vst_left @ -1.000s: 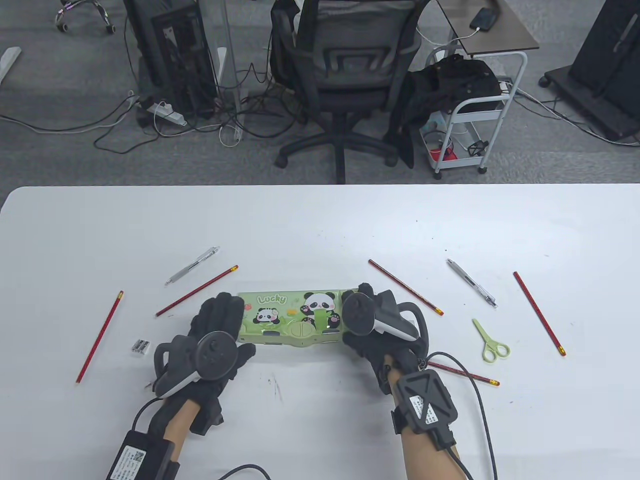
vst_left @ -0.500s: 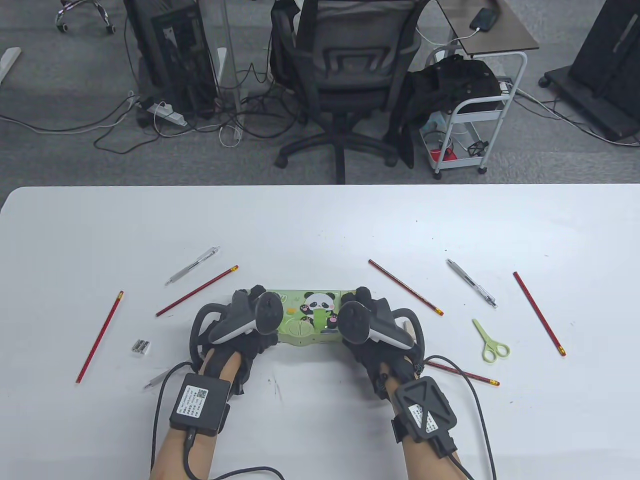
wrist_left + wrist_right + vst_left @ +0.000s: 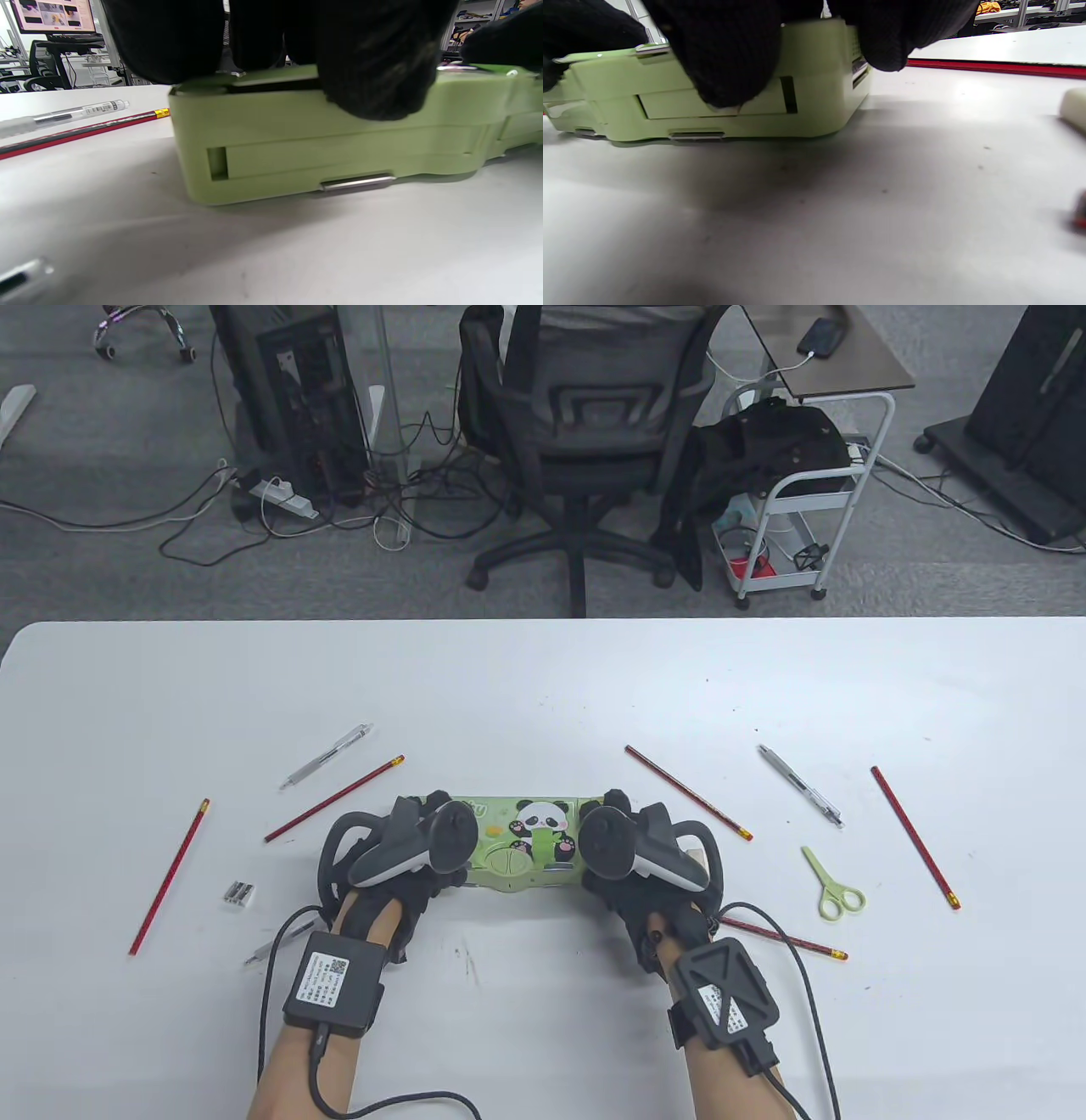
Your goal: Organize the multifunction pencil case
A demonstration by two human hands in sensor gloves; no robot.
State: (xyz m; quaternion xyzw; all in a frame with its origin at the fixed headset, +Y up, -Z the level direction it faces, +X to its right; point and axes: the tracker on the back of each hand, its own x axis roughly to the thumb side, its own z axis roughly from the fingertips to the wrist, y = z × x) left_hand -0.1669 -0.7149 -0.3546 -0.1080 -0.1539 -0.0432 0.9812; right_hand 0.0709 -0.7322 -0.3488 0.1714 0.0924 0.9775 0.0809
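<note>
The green panda pencil case (image 3: 522, 844) lies closed on the white table (image 3: 543, 687), near the front middle. My left hand (image 3: 422, 840) grips its left end and my right hand (image 3: 612, 840) grips its right end. In the left wrist view the gloved fingers (image 3: 373, 63) lie over the lid and the thumb hangs down the front wall of the pencil case (image 3: 322, 144). In the right wrist view the thumb (image 3: 725, 59) presses on the front drawer panel of the pencil case (image 3: 814, 106). The trackers hide both ends of the lid from above.
Several red pencils lie around, one (image 3: 333, 798) at the left and one (image 3: 687, 791) at the right. A pen (image 3: 327, 756) lies far left, another pen (image 3: 800, 785) right. Green scissors (image 3: 831, 884), a sharpener (image 3: 240, 893) and a pen (image 3: 278, 942) by my left wrist lie near.
My left hand has swung from lying flat beside the case to gripping its left end, covering the "Lucky" lettering. My right hand has kept its hold on the right end.
</note>
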